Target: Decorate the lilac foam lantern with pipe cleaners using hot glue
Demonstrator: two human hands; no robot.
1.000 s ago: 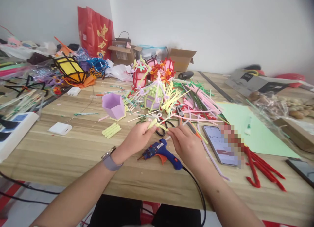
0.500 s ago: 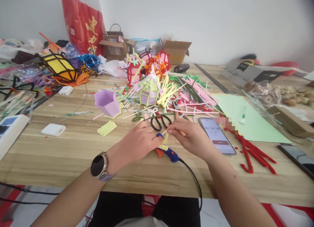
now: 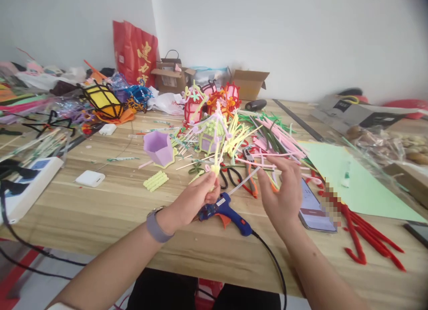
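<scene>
My left hand [image 3: 197, 196] is closed in a pinch on a pale yellow pipe cleaner [image 3: 216, 169], whose end sticks up past the thumb. My right hand [image 3: 282, 189] is open, thumb and fingers apart, over the table between the pliers [image 3: 249, 167] and the phone [image 3: 312, 207]. A blue hot glue gun [image 3: 230, 209] with an orange trigger lies just beyond and right of my left wrist, a clear glue stick [image 3: 245, 181] jutting from its back. Black-handled scissors [image 3: 234, 176] rest behind it. A yellow ridged pipe-cleaner panel [image 3: 156, 181] and a lilac hexagonal cup [image 3: 158, 148] sit to the left.
A lilac and yellow lantern [image 3: 210, 136] stands mid-table, with pink pipe cleaners [image 3: 277, 134] scattered beside it. Red pipe cleaners [image 3: 371, 236] and a green sheet [image 3: 361, 176] lie right. At left are a power strip [image 3: 35, 185] and a white charger [image 3: 90, 178]. The glue gun's cord [image 3: 272, 256] hangs over the front edge.
My hands have moved apart: the left lifts the yellow pipe cleaner upright, and the right has opened and shifted right. The glue gun now shows more fully. The view has swung slightly left.
</scene>
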